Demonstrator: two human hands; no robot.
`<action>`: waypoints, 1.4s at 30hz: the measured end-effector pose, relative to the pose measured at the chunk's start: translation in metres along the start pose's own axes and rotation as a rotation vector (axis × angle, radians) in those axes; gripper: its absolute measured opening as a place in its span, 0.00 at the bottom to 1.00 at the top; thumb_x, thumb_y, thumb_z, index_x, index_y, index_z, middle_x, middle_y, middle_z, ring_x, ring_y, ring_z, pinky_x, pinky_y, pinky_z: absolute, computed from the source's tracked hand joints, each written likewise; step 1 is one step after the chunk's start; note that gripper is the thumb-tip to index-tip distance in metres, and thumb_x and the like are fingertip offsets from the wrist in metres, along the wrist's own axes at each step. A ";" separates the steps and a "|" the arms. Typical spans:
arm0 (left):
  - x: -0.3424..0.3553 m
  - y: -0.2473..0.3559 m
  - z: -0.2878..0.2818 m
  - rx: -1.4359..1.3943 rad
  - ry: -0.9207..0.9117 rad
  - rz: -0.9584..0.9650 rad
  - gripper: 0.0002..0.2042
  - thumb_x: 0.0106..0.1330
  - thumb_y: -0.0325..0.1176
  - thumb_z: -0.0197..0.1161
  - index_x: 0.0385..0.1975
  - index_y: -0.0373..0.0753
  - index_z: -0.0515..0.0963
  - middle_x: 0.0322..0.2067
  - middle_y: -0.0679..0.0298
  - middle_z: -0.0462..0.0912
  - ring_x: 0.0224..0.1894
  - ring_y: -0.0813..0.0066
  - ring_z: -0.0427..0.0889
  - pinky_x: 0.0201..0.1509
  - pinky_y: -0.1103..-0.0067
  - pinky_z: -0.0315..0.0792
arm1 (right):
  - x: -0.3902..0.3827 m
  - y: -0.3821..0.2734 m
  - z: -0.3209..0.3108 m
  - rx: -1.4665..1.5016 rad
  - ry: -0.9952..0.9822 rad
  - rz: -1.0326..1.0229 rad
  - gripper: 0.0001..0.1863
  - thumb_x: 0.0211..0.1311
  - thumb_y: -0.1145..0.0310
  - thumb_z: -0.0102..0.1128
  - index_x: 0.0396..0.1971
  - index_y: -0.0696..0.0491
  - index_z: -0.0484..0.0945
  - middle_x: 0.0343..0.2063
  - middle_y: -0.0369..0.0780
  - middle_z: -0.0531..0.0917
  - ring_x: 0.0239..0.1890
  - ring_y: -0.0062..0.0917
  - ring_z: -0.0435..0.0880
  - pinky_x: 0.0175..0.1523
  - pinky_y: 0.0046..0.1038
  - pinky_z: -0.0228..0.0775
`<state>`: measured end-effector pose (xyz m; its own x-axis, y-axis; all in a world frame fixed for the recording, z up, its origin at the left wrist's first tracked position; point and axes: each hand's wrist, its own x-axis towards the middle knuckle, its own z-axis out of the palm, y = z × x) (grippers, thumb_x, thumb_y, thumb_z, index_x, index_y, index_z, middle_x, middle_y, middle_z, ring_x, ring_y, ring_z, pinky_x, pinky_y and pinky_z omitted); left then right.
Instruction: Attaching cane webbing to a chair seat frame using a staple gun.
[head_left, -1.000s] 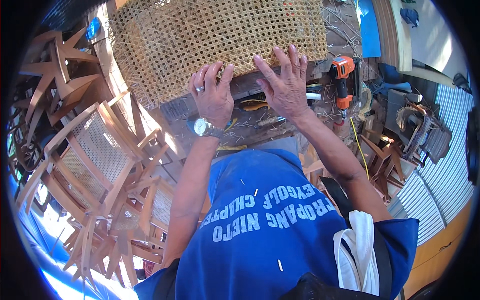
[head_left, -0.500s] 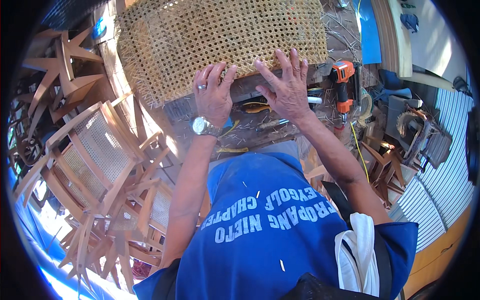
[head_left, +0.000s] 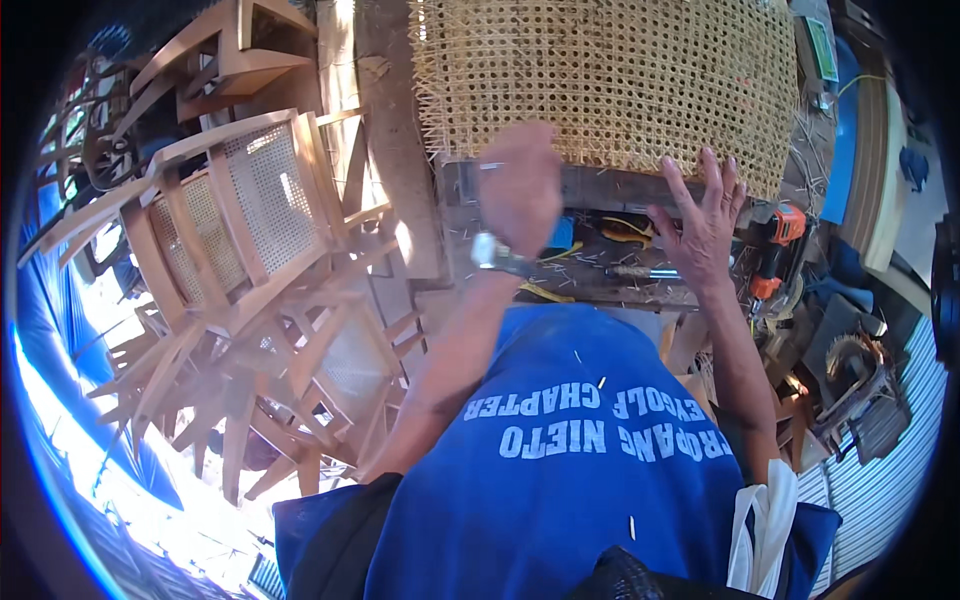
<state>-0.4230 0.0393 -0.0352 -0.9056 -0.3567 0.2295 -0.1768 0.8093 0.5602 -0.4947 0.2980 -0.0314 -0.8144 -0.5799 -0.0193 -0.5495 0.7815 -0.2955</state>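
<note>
Both hands have shifted along the near edge of the woven cane panel [head_left: 610, 85]. Left hand [head_left: 518, 190], blurred, fingers curled, grip unclear, at panel's near-left edge. Right hand [head_left: 700, 215] fingers spread wide, fingertips on near-right edge. Orange drill [head_left: 780, 235] lies right; wooden chairs [head_left: 230, 230] stacked far left.

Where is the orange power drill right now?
In the head view, the orange power drill lies at the bench's right end, just right of the right hand and below the woven cane sheet.
</note>
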 end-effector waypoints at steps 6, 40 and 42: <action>0.011 -0.076 -0.043 -0.290 0.249 -0.756 0.27 0.62 0.49 0.77 0.50 0.32 0.79 0.43 0.55 0.84 0.47 0.68 0.84 0.50 0.71 0.77 | 0.000 -0.001 -0.002 -0.023 -0.034 0.019 0.37 0.62 0.52 0.71 0.72 0.29 0.69 0.75 0.45 0.58 0.78 0.54 0.50 0.77 0.61 0.39; 0.009 -0.097 -0.036 -0.715 0.133 -0.907 0.12 0.63 0.34 0.78 0.37 0.33 0.84 0.29 0.67 0.87 0.31 0.83 0.83 0.37 0.85 0.76 | -0.001 -0.005 0.003 -0.077 -0.001 0.003 0.36 0.66 0.53 0.68 0.73 0.32 0.68 0.77 0.45 0.56 0.80 0.51 0.48 0.78 0.59 0.36; 0.009 -0.094 -0.037 -0.685 0.125 -0.907 0.12 0.63 0.34 0.78 0.37 0.33 0.85 0.29 0.67 0.87 0.31 0.83 0.83 0.37 0.85 0.77 | -0.002 -0.003 0.004 -0.091 -0.014 -0.001 0.36 0.66 0.54 0.69 0.73 0.33 0.68 0.77 0.47 0.56 0.80 0.51 0.47 0.78 0.59 0.36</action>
<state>-0.4001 -0.0574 -0.0564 -0.5003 -0.7547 -0.4245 -0.4635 -0.1806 0.8675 -0.4912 0.2963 -0.0341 -0.8116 -0.5833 -0.0323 -0.5654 0.7982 -0.2078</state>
